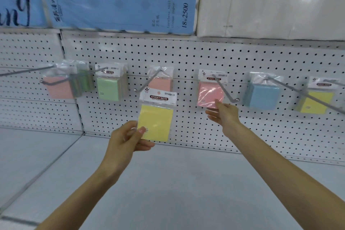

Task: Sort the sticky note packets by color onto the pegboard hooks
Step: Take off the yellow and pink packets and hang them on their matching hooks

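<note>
My left hand (127,139) pinches the lower left corner of a yellow sticky note packet (156,115) and holds it upright in front of the white pegboard (186,56). My right hand (223,113) reaches to the bottom edge of a pink packet (210,94) that hangs on a hook (225,88); its fingers touch the packet's underside. Other packets hang on hooks along the board: salmon (57,87), green (108,88), a salmon one (160,82) behind the yellow packet, blue (262,95) and yellow (315,102).
A grey shelf (168,183) runs below the pegboard. Above it rest a large blue tissue paper package (115,0) and a white wrapped package (270,2). Long metal hooks stick out toward me, one at the far left (26,72) and one at the right (306,95).
</note>
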Tool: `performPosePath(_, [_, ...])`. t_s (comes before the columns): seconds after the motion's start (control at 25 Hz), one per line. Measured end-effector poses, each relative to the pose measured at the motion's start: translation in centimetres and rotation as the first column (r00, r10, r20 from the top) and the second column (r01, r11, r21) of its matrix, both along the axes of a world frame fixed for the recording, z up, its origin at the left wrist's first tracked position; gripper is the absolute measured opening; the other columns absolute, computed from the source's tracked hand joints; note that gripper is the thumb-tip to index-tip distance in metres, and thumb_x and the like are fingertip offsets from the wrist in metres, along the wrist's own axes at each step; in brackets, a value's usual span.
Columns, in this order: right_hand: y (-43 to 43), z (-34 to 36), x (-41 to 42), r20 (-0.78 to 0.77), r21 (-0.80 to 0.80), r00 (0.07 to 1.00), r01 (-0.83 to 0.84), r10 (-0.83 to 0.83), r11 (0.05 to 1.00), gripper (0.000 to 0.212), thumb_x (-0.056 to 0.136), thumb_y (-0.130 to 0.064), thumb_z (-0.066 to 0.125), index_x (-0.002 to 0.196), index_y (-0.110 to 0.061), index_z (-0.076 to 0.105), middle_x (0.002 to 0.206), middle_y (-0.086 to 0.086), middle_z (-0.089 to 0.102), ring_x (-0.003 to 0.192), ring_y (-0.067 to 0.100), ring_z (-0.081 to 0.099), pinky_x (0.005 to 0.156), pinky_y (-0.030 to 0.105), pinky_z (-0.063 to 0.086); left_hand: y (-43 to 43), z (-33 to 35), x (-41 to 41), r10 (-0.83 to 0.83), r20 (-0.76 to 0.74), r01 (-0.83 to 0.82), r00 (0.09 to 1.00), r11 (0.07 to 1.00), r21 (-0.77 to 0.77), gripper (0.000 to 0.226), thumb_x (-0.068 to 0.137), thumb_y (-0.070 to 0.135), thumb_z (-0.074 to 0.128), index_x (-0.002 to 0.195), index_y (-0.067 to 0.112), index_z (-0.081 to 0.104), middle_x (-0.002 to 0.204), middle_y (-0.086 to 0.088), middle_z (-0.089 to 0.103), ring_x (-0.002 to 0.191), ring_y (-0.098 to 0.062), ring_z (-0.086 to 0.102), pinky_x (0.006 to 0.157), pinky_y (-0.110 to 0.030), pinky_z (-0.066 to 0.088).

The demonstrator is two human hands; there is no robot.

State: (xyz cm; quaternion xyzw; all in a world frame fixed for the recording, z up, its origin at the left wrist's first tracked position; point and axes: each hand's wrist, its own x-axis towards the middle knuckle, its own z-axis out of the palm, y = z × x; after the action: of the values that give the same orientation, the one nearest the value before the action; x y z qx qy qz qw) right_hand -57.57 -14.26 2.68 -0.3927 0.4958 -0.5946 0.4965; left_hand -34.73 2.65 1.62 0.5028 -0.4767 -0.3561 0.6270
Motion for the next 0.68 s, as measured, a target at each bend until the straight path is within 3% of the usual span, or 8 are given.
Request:
performPosePath(0.28, [-2.5,0.2,-0.2,0.034,0.050,0.999,-0.011,0.009,0.999,0.017,0.094,-0.016,0.057,0.080,-0.008,0.053,0.078,0.014,0.066,0.063,0.022,0.066,0.068,0.033,0.058,-1.2,0.0,-0.5,0.037,-0.005,-0.037,0.999,0.999,0.011,0.011,0.094,0.005,0.050,0.095,0.000,0.060,0.075,-0.025,0.067,0.059,-0.021,0.069,0.057,-0.021,0.056])
performPosePath(0.52, [-3.1,-0.7,-0.5,0.033,0.106,0.999,-0.033,0.030,0.994,0.020,0.093,-0.022,0.059,0.083,-0.005,0.057,0.080,0.012,0.068,0.063,0.020,0.066,0.065,0.030,0.057,-1.4,-0.4,-0.8,0.024,0.011,-0.024,1.000,0.999,0.025,0.012,0.094,0.005,0.050,0.096,-0.001,0.060,0.079,-0.027,0.066,0.060,-0.023,0.070,0.058,-0.021,0.056])
performPosePath(0.68, [-1.2,-1.2,-1.1,0.131,0.206,0.982,-0.158,0.133,0.966,0.031,0.090,-0.030,0.063,0.097,-0.001,0.055,0.095,0.015,0.072,0.073,0.022,0.069,0.064,0.028,0.057,-1.4,-0.8,-1.0,-0.014,0.005,0.013,1.000,0.999,0.041,0.012,0.094,0.005,0.050,0.096,-0.001,0.060,0.074,-0.023,0.068,0.061,-0.024,0.070,0.060,-0.022,0.057])
